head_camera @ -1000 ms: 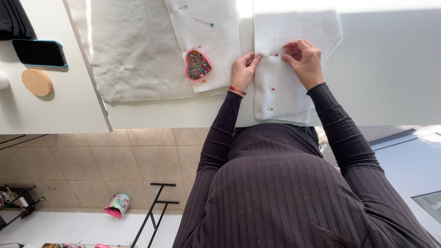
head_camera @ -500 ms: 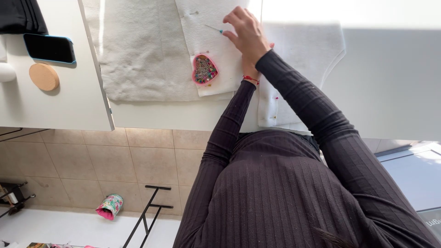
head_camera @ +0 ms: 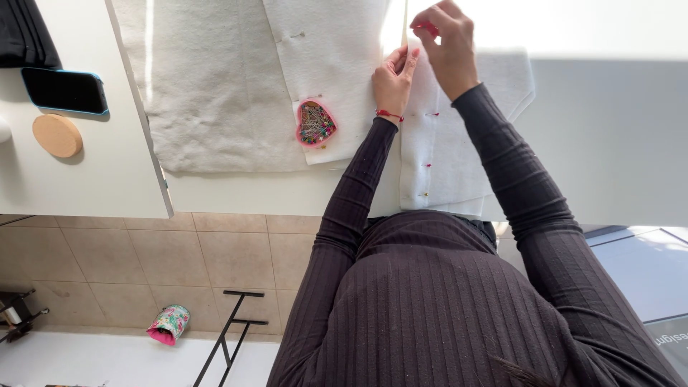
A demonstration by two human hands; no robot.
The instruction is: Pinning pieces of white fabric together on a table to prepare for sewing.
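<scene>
I note the right hand (head_camera: 448,43) raised over the white fabric piece (head_camera: 459,143), fingers pinched on a small red-headed pin (head_camera: 428,27) — held at the tip, I judge, so the point can be steered. The left hand (head_camera: 394,75) lies flat on the fabric's edge, fingers together, pressing the layers so they cannot slide. Pins already stand in a row down that edge. A heart-shaped pink pin dish (head_camera: 316,123) sits just beside the left forearm, within reach. Farther off — a phone (head_camera: 66,91) and a wooden disc (head_camera: 57,135) on a separate white table (head_camera: 86,186).
</scene>
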